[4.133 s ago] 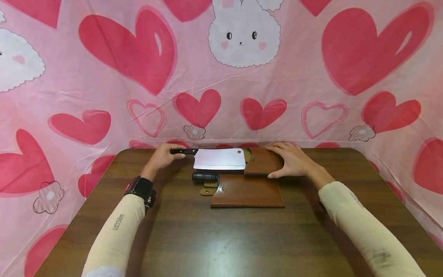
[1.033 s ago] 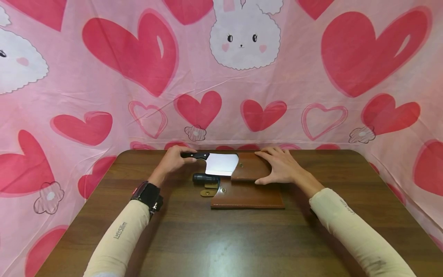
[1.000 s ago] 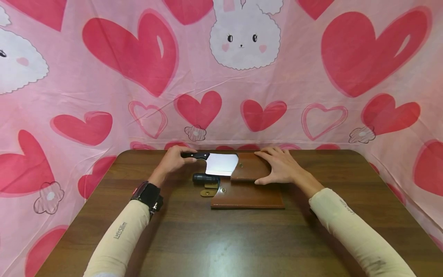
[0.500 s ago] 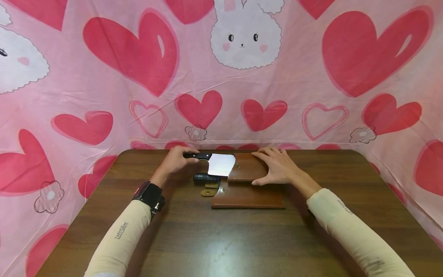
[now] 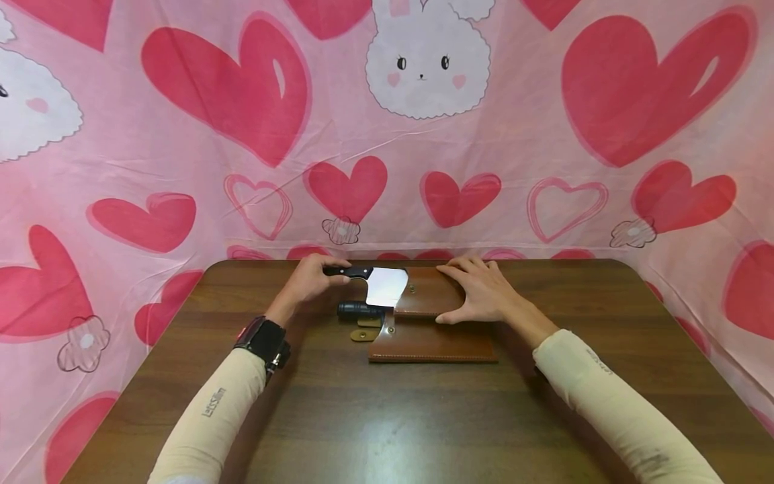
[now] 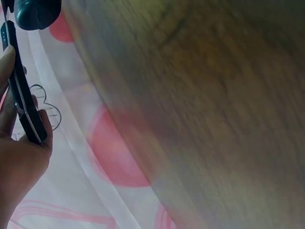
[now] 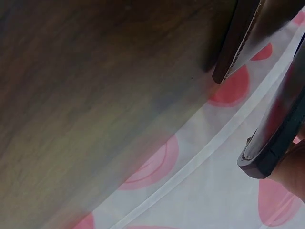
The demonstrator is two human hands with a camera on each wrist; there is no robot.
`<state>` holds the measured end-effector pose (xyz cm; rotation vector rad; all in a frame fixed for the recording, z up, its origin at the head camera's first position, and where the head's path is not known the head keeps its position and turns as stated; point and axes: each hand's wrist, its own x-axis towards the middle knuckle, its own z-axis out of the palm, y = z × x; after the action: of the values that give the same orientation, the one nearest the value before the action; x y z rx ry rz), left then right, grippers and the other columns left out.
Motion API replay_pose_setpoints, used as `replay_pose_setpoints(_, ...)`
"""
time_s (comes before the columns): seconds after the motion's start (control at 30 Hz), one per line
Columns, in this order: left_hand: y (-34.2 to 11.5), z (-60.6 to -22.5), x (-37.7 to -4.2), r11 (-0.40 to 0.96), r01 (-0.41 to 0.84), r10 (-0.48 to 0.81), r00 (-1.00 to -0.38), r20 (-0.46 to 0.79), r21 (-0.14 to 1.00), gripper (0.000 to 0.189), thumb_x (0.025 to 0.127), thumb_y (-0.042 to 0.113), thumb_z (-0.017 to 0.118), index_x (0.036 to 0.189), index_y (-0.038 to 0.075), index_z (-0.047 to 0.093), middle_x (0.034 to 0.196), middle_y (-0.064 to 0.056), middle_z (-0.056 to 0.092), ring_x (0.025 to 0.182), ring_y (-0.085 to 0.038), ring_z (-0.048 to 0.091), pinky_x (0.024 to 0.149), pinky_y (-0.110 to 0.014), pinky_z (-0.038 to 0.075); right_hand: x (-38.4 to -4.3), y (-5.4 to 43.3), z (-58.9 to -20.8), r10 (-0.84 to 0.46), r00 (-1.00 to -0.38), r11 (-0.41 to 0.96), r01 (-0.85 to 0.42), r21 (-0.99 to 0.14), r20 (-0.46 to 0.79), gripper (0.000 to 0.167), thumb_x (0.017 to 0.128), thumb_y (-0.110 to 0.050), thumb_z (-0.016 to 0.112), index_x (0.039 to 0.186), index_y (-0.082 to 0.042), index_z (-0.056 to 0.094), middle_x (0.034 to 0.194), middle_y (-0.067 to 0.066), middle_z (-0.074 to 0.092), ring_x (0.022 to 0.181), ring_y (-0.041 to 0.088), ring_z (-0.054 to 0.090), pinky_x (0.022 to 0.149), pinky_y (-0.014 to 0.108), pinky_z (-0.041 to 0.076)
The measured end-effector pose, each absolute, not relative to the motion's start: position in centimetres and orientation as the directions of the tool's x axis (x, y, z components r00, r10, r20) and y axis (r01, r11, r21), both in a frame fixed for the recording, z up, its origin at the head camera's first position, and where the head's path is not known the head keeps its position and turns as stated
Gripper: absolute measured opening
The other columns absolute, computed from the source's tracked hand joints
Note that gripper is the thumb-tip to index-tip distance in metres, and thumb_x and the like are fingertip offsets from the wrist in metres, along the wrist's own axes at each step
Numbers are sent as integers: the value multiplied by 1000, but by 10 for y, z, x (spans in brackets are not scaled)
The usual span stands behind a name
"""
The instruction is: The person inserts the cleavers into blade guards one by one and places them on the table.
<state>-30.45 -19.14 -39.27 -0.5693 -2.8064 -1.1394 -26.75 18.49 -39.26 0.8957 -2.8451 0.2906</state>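
Observation:
My left hand [image 5: 311,279] grips the black handle of a cleaver [image 5: 385,287] near the table's far edge. The rear part of its blade shows; the front part is hidden inside a brown leather sheath [image 5: 431,292]. My right hand [image 5: 484,294] holds that sheath from its right end, thumb on the near edge and fingers at the far side. In the left wrist view the cleaver's handle [image 6: 21,90] lies between thumb and fingers. The right wrist view shows the held sheath's edge [image 7: 274,143] raised off the table.
A second brown sheath [image 5: 438,346] lies just nearer, partly under the held one. A round black handle [image 5: 357,309] sticks out of its left end, beside tan snap straps [image 5: 364,335]. A pink heart-print cloth [image 5: 417,141] hangs behind the wooden table [image 5: 387,417].
Much more of the cleaver's blade is inside the sheath than four seconds ago. The left hand has moved right with the cleaver; the right hand has moved left with the sheath.

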Motion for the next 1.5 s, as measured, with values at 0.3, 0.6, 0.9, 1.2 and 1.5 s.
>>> replay_pose_setpoints(0.3, -186, -393, -304, 653, 361, 317, -929, 193, 665, 31, 85, 11, 83, 115, 6, 78, 107, -15, 71, 93, -33, 56, 82, -39, 44, -264, 179, -390, -540, -817, 807, -571, -150, 202, 110, 65, -85, 70, 149, -17, 52, 143, 9, 51, 131, 34, 41, 93, 56, 34)
replay_pose_setpoints(0.6, -182, -390, -303, 647, 375, 325, -923, 205, 664, 30, 85, 13, 83, 114, 6, 78, 109, -14, 72, 96, -35, 59, 84, -41, 46, -263, 174, -389, -534, -821, 813, -564, -147, 202, 109, 66, -83, 72, 150, -17, 51, 144, 10, 50, 132, 36, 41, 94, 58, 34)
replay_pose_setpoints(0.9, -179, -389, -302, 646, 393, 327, -917, 229, 655, 30, 84, 12, 84, 113, 6, 78, 111, -13, 73, 100, -31, 62, 88, -43, 47, -263, 164, -386, -531, -824, 813, -561, -157, 196, 108, 66, -82, 72, 150, -17, 51, 144, 10, 50, 132, 37, 42, 98, 62, 32)
replay_pose_setpoints(1.2, -175, -387, -302, 642, 383, 319, -921, 222, 665, 31, 84, 11, 84, 114, 7, 78, 115, -15, 72, 103, -29, 62, 90, -46, 48, -266, 159, -388, -532, -822, 813, -563, -147, 206, 106, 67, -82, 71, 149, -18, 51, 143, 9, 50, 129, 37, 43, 98, 62, 32)
replay_pose_setpoints(1.5, -169, -387, -299, 625, 372, 330, -922, 200, 686, 30, 85, 13, 83, 114, 7, 78, 115, -14, 71, 104, -37, 60, 85, -41, 46, -265, 154, -387, -527, -825, 817, -557, -146, 203, 106, 67, -82, 71, 149, -18, 52, 142, 9, 51, 128, 37, 44, 96, 60, 34)
